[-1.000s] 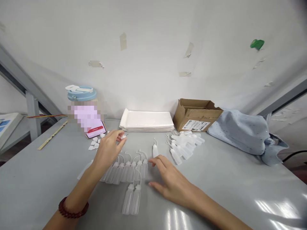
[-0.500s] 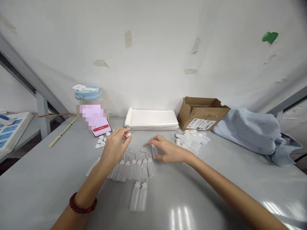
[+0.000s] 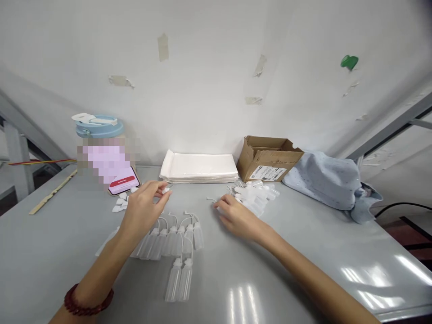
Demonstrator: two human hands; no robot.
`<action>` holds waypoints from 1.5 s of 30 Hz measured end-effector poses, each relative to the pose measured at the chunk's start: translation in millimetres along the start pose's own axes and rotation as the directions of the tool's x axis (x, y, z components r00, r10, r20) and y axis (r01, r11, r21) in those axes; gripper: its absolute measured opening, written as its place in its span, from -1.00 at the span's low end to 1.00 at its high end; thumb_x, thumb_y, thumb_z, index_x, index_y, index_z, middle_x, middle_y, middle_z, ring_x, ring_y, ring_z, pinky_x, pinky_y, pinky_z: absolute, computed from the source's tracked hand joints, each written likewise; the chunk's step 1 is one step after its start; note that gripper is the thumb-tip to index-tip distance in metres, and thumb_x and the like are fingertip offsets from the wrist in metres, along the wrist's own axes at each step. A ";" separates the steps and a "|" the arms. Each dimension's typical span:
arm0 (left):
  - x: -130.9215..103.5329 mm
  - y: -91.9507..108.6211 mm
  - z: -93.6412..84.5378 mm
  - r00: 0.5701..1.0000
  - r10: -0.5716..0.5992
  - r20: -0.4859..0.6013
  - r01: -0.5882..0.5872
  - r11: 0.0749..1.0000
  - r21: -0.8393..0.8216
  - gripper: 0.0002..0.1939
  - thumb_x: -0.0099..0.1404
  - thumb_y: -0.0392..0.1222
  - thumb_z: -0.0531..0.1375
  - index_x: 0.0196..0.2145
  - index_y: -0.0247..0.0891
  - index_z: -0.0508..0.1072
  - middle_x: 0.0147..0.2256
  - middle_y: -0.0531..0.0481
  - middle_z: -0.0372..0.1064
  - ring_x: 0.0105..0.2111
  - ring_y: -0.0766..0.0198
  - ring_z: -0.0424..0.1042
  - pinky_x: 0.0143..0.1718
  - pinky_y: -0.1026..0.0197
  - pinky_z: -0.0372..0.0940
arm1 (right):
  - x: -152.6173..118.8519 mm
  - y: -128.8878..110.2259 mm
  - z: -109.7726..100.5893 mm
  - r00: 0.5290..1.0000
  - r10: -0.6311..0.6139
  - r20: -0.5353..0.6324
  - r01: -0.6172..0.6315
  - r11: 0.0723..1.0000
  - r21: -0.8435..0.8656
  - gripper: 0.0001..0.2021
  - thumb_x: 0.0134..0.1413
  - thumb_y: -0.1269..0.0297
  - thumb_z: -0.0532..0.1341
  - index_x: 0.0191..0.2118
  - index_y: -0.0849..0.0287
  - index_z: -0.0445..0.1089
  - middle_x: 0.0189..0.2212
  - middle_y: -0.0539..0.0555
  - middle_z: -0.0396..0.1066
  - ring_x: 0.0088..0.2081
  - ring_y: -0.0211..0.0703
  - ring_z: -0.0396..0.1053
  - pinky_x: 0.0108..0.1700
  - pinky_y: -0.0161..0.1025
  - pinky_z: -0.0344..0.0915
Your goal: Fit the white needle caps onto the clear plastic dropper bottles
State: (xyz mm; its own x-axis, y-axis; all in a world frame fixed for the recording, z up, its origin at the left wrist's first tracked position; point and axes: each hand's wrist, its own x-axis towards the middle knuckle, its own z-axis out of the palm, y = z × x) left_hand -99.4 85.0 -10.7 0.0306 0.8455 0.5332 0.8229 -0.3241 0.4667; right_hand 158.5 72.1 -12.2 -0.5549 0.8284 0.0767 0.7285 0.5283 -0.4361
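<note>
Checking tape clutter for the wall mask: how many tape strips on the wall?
4 clear strips: upper middle, left above the blue lid, right of centre, and lower right of centre. Fainter scraps at far right may be more.

The left hand [image 3: 143, 210] is raised a little, palm turned to the right, and its forearm comes up from the lower left corner with a dark red bead bracelet [image 3: 87, 302] on the wrist. Thumb and forefinger are pinched together at the tips — the other fingers [image 3: 152, 189] curl loosely beside them. The right hand [image 3: 236, 217] lies low and flat, palm down, the arm stretched long from the lower right corner. Its fingers are slightly bent and spread, pointing to the left — whether they grip anything I cannot tell.
</note>
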 end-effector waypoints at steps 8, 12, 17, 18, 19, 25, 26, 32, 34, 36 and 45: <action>-0.8 -0.1 0.1 1.000 -0.028 -0.006 0.027 0.999 -0.031 -0.81 0.22 -0.10 0.08 -0.31 -0.25 0.40 -0.31 -0.06 0.44 -0.42 0.20 0.47 -0.31 0.15 0.36 | -3.2 30.1 -35.7 0.939 0.104 -0.327 -0.117 0.993 -0.020 -0.79 0.13 0.52 0.02 -0.17 0.21 0.32 -0.21 0.15 0.39 -0.18 -0.10 0.36 -0.14 -0.15 0.29; -0.2 1.5 -0.6 0.999 -0.053 -0.009 0.052 0.997 -0.061 -0.80 0.21 -0.07 0.09 -0.30 -0.23 0.40 -0.31 -0.05 0.44 -0.41 0.20 0.47 -0.28 0.13 0.36 | -11.2 66.9 -64.9 0.916 0.149 -0.372 -0.179 0.983 -0.049 -0.83 0.04 0.51 0.09 -0.29 0.20 0.38 -0.31 0.10 0.46 -0.26 -0.05 0.40 -0.18 -0.09 0.30; -0.8 7.6 -1.6 0.989 -0.146 0.013 0.146 0.974 -0.175 -0.79 0.14 -0.05 0.17 -0.33 -0.21 0.43 -0.28 -0.04 0.44 -0.37 0.18 0.46 -0.22 0.09 0.37 | -22.5 46.3 -61.5 0.890 0.076 -0.450 -0.145 0.982 -0.121 -0.78 0.15 0.46 0.01 -0.22 0.24 0.40 -0.15 0.25 0.39 -0.07 0.07 0.31 -0.03 0.06 0.21; -0.9 9.1 -2.0 0.984 -0.176 0.020 0.177 0.962 -0.206 -0.79 0.13 -0.05 0.18 -0.33 -0.21 0.44 -0.28 -0.03 0.44 -0.35 0.19 0.46 -0.20 0.09 0.37 | -23.4 33.9 -56.7 0.893 0.050 -0.447 -0.118 0.985 -0.127 -0.78 0.16 0.45 0.02 -0.20 0.23 0.39 -0.15 0.24 0.39 -0.07 0.05 0.30 -0.02 0.03 0.22; -0.7 10.4 -2.4 0.977 -0.211 0.029 0.212 0.948 -0.238 -0.79 0.11 -0.05 0.20 -0.33 -0.21 0.44 -0.28 -0.03 0.44 -0.34 0.19 0.46 -0.19 0.09 0.38 | -23.8 20.6 -50.8 0.907 0.007 -0.421 -0.067 0.989 -0.129 -0.80 0.17 0.44 0.03 -0.20 0.20 0.39 -0.16 0.21 0.39 -0.09 0.01 0.31 -0.03 -0.02 0.24; 2.3 12.6 -5.2 0.897 -0.418 0.143 0.434 0.774 -0.461 -0.60 0.01 -0.03 0.29 -0.22 -0.31 0.45 -0.33 -0.08 0.48 -0.28 0.15 0.50 -0.17 0.10 0.39 | -18.5 -33.4 -11.6 0.980 -0.194 0.052 0.191 0.980 0.065 -0.52 0.04 0.21 0.28 0.07 0.17 0.21 -0.08 0.20 0.32 -0.06 0.01 0.31 -0.08 -0.08 0.32; 3.0 12.4 -5.6 0.891 -0.426 0.158 0.446 0.756 -0.478 -0.58 -0.01 -0.03 0.30 -0.22 -0.33 0.45 -0.33 -0.08 0.48 -0.27 0.15 0.50 -0.17 0.11 0.39 | -16.5 -35.5 -7.0 0.977 -0.187 0.099 0.180 0.981 0.073 -0.41 -0.04 0.16 0.34 0.10 0.19 0.18 -0.07 0.22 0.30 -0.05 0.04 0.29 -0.09 -0.07 0.33; 4.6 13.4 -8.2 0.863 -0.456 0.216 0.495 0.683 -0.537 -0.58 -0.06 -0.04 0.35 -0.25 -0.32 0.47 -0.32 -0.07 0.48 -0.26 0.16 0.48 -0.13 0.12 0.36 | -4.8 -36.2 8.8 0.962 -0.192 0.194 0.191 0.981 0.025 -0.22 -0.17 0.03 0.38 0.14 0.28 0.14 -0.10 0.25 0.24 -0.07 0.09 0.24 -0.08 -0.02 0.30; 4.3 13.3 -8.3 0.855 -0.464 0.233 0.509 0.663 -0.548 -0.59 -0.06 -0.06 0.36 -0.25 -0.31 0.48 -0.31 -0.06 0.49 -0.26 0.17 0.48 -0.13 0.12 0.35 | -2.8 -36.2 12.8 0.965 -0.182 0.189 0.183 0.983 0.010 -0.23 -0.17 0.00 0.37 0.13 0.29 0.16 -0.11 0.25 0.24 -0.08 0.09 0.24 -0.10 -0.02 0.30; 3.9 12.4 -7.6 0.847 -0.467 0.254 0.523 0.643 -0.559 -0.60 -0.07 -0.07 0.36 -0.26 -0.31 0.48 -0.30 -0.06 0.49 -0.25 0.17 0.48 -0.12 0.12 0.35 | -2.0 -35.9 16.9 0.970 -0.166 0.178 0.168 0.986 0.005 -0.27 -0.14 -0.01 0.35 0.10 0.31 0.18 -0.12 0.25 0.23 -0.09 0.10 0.24 -0.09 -0.01 0.30; -6.3 36.7 -3.8 0.788 -0.383 0.481 0.614 0.534 -0.581 -0.66 -0.01 -0.05 0.35 -0.30 -0.31 0.52 -0.37 -0.06 0.51 -0.35 0.20 0.50 -0.21 0.15 0.38 | -18.9 -37.6 14.3 0.992 -0.118 0.042 0.106 0.968 0.226 -0.46 0.02 0.38 0.23 0.13 0.21 0.09 -0.08 0.21 0.22 -0.09 -0.01 0.25 -0.07 -0.09 0.28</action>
State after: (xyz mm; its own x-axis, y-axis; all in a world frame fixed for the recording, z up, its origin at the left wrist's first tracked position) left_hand -71.5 66.1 5.8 -0.0179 0.9950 -0.0981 0.1286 0.0996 0.9867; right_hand 135.8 34.0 -10.1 -0.6536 0.7515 0.0900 0.5558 0.5573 -0.6168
